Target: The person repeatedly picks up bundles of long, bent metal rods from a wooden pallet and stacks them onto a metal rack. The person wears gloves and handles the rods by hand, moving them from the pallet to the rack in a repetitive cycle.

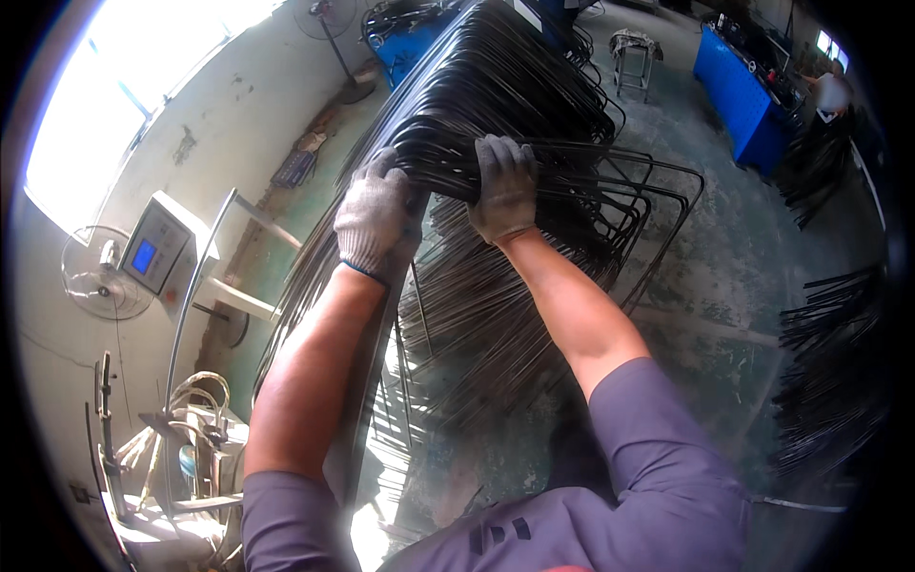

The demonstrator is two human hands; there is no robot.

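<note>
A long row of black bent metal rods (496, 81) hangs close together over a beam (374, 353) ahead of me, their legs slanting down on both sides. My left hand (370, 217), in a grey knitted glove, closes on the near rods at the left side of their bends. Gloved the same way, my right hand (504, 189) grips the near rods a little to the right, fingers pointing away from me. Several rod ends with squared bends stick out to the right of it. My palms and thumbs are mostly hidden.
To the left stand a control box (157, 250) with a small blue screen, a fan (103, 272), and a machine with pale hoses (195, 405). A blue workbench (739, 95), a stool (634, 62) and a person (832, 93) are at the far right. More rods (829, 372) lie at right.
</note>
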